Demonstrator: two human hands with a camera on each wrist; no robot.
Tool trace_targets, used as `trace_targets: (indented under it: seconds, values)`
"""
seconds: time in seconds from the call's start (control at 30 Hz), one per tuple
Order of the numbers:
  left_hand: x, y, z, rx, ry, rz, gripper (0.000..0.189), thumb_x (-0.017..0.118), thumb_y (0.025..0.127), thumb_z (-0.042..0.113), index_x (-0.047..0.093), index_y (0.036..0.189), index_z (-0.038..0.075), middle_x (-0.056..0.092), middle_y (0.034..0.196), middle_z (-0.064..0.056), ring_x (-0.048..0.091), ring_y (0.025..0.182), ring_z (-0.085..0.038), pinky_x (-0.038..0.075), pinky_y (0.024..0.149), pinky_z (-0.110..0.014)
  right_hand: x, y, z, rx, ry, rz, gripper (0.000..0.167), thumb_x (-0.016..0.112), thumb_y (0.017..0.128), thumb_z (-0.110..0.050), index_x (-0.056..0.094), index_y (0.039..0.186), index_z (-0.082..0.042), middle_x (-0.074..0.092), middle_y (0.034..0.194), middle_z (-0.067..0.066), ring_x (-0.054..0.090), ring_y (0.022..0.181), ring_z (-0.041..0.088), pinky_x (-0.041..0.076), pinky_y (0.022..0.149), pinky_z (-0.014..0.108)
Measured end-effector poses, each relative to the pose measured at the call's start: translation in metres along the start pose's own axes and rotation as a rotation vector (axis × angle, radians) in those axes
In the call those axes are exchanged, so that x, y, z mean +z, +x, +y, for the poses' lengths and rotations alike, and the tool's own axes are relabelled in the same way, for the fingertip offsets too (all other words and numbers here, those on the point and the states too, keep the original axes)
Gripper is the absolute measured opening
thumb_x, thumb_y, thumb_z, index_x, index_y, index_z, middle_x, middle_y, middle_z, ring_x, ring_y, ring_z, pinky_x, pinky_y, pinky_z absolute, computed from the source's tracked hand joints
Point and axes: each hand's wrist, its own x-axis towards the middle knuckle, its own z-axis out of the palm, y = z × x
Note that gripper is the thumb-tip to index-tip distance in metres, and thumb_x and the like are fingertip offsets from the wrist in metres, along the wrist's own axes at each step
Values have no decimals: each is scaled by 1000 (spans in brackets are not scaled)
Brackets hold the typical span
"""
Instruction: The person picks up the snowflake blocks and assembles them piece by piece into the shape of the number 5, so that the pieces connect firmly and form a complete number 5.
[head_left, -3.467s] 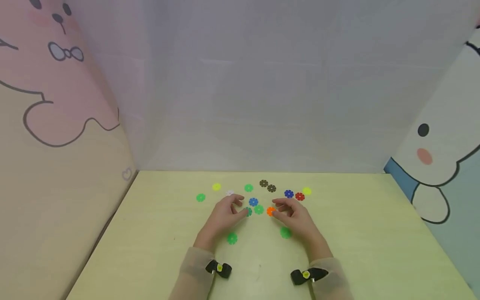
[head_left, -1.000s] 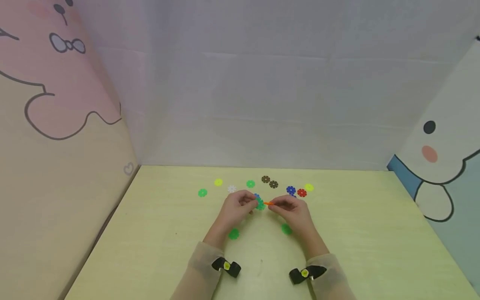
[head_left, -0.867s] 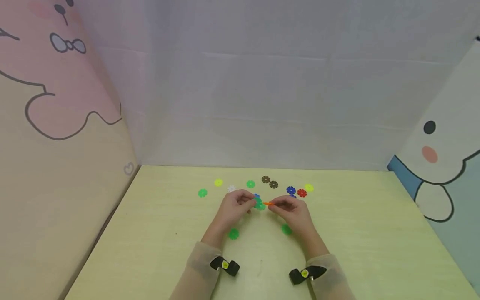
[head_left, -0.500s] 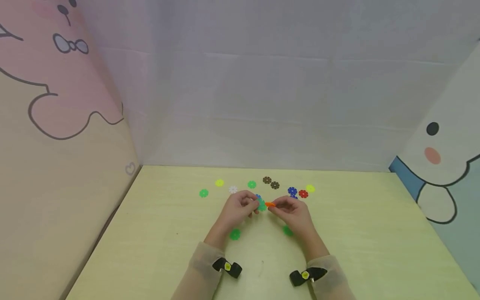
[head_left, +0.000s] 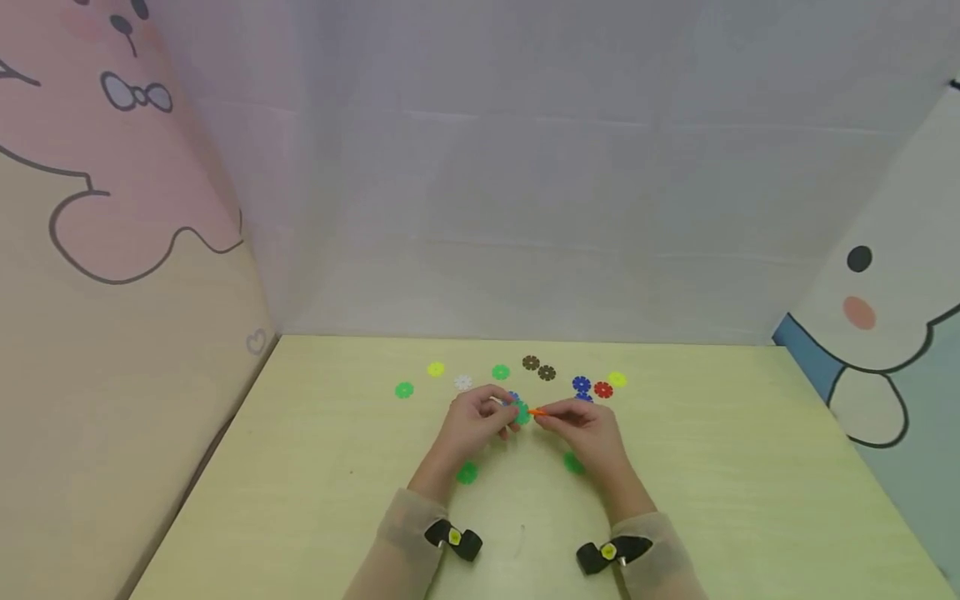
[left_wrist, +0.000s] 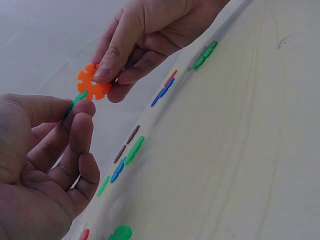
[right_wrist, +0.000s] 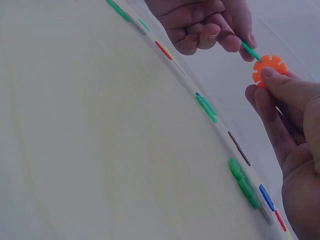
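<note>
Between thumb and index finger, my left hand (head_left: 472, 423) pinches a green notched plastic disc (left_wrist: 75, 104). My right hand (head_left: 588, 427) pinches an orange notched disc (right_wrist: 275, 62) in the same way. Both discs are held up off the table, turned across each other. In the left wrist view the green rim meets the orange disc (left_wrist: 86, 80) at its notched edge, and the right wrist view shows the same contact. On the table below, blue discs (head_left: 513, 397) lie partly hidden behind my left fingertips.
More notched discs lie around the hands: green (head_left: 404, 390), yellow (head_left: 436, 369), white (head_left: 463, 382), brown (head_left: 531, 362), dark blue (head_left: 581, 383) and red (head_left: 603, 390). Nearer green discs (head_left: 467, 473) sit by both wrists. A pale curtain (head_left: 480, 208) closes the table's back.
Earlier both hands reached down to the green and orange discs on the table. Since then they have lifted them and brought them edge to edge; over the last second the hands barely shift.
</note>
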Motion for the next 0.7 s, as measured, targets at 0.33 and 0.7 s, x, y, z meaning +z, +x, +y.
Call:
trace_targets:
  seconds: [0.33, 0.7]
  values:
    - [3, 2, -3, 42, -47, -12, 14, 73, 105, 6, 76, 116, 0, 81, 92, -16, 81, 83, -30, 64, 82, -29, 0, 1, 3, -62, -19, -12, 12, 87, 91, 1, 84, 103, -1, 82, 102, 16, 76, 91, 11, 63, 81, 23]
    - [15, 1, -1, -12, -144, 9, 10, 71, 107, 6, 67, 110, -3, 80, 93, -16, 81, 80, -26, 63, 96, -35, 0, 1, 0, 17, -1, -17, 8, 86, 90, 4, 80, 97, 5, 81, 97, 17, 75, 87, 13, 63, 80, 23]
